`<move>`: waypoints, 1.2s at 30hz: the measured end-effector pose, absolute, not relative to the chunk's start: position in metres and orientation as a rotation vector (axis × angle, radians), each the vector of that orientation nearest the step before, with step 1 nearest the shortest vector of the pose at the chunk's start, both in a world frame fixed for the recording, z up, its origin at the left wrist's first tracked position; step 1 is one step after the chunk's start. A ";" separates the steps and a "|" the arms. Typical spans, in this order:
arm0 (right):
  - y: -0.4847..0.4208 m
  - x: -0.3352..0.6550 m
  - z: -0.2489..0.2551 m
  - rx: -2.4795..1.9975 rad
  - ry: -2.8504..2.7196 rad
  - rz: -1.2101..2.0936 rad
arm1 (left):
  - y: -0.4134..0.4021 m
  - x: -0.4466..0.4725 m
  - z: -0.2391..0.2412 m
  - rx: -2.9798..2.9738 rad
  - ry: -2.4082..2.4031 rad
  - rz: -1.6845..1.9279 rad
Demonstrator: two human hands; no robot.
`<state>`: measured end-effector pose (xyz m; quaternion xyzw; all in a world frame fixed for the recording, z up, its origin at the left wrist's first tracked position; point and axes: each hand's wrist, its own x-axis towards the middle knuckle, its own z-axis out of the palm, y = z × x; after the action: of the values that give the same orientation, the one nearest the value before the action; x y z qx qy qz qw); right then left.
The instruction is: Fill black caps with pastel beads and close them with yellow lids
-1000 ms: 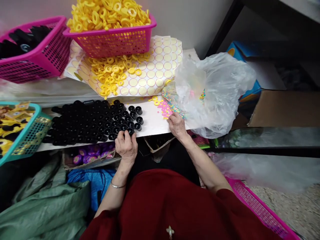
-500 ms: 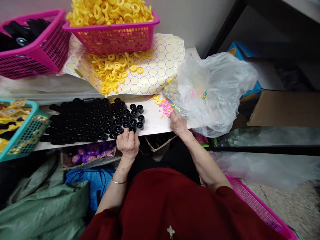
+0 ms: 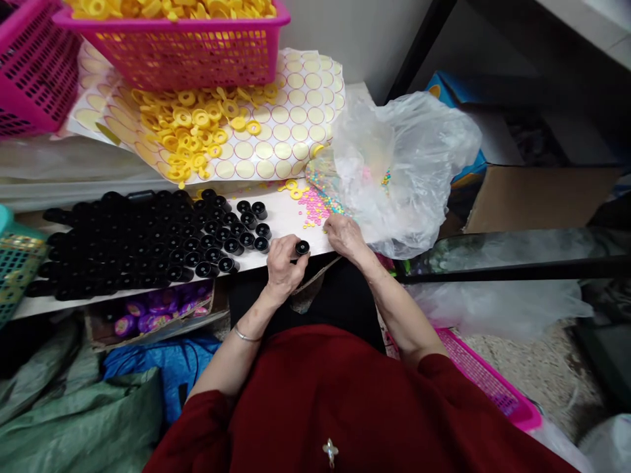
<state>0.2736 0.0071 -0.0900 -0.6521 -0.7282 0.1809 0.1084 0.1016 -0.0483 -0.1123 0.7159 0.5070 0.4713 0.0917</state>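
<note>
My left hand holds a small round black plastic cup between thumb and fingers, its hollow end facing up. My right hand is closed in a pinch at the edge of a scatter of tiny pink and yellow beads; whatever its fingertips hold is too small to make out. Many more black cups crowd the white board to the left of my left hand. Beside my right hand lies a clear plastic bag with coloured beads inside.
Yellow ring-shaped pieces lie on sticker sheets behind the cups. A pink basket of yellow pieces stands there too. At left is a teal basket; at right, a cardboard box. Below the board sits a box of purple items.
My left hand has moved right, away from the black cups, and brought one cup close to my right hand. My right hand stays pinched by the beads. The view has shifted somewhat.
</note>
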 end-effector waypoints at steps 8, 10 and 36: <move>-0.006 0.282 -0.108 -1.662 -2.108 0.491 | -0.030 0.106 -0.122 1.918 1.425 1.375; -0.008 0.278 -0.109 -1.701 -2.128 0.421 | -0.029 0.105 -0.123 1.912 1.406 1.378; 0.016 0.282 -0.089 -1.891 -2.026 0.693 | -0.022 0.105 -0.138 1.841 1.269 1.329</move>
<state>0.2822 0.0161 -0.0886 -0.6553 -0.7020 0.2401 0.1422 0.1053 -0.0223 -0.1383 0.6821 0.4701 0.4924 0.2669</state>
